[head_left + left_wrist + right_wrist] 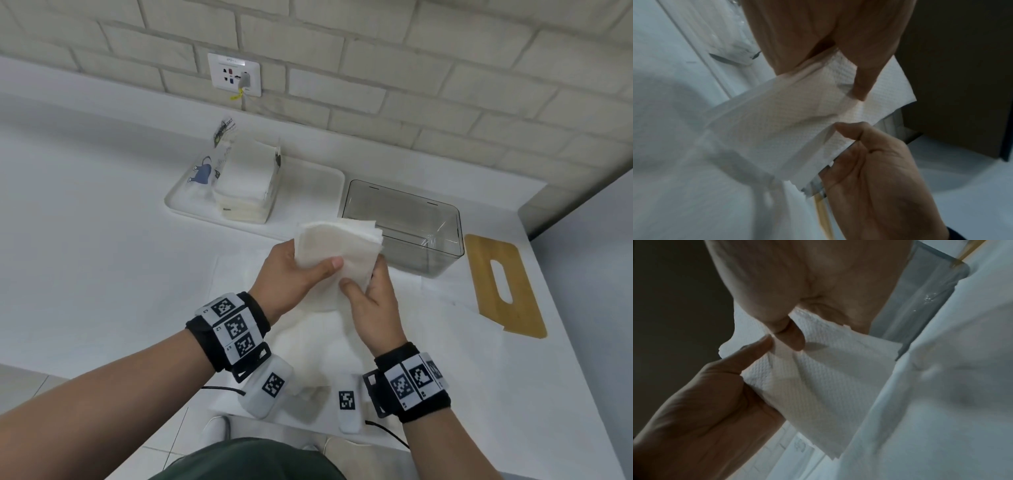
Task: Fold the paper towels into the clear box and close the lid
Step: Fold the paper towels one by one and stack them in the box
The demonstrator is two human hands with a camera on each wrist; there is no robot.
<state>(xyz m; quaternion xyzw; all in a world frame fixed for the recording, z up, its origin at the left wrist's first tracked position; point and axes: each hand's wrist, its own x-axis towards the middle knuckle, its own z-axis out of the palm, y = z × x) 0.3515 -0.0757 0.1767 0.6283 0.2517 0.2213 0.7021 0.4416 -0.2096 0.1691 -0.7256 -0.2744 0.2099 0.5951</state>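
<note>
Paper towels, a folded stack, held up off the counter between both hands, just in front of the clear box's near-left corner. Left hand grips the stack's left edge, thumb laid across the top face, fingers hidden beneath. Right hand pinches the stack's lower right edge, thumb on top; the right wrist view shows its thumb pressing into the embossed paper. The stack's free end fans out toward the box, layers slightly splayed.

Clear box: open-topped, nothing seen inside, standing on the white counter. Right of the box, a wooden lid with a slot lies flat on the counter, apart from it. Left of the box, touching or nearly so, a white tray carrying an opened towel package. In front of the box, under the hands, a loose sheet spread on the counter. Behind the box, a brick wall with a power outlet.
</note>
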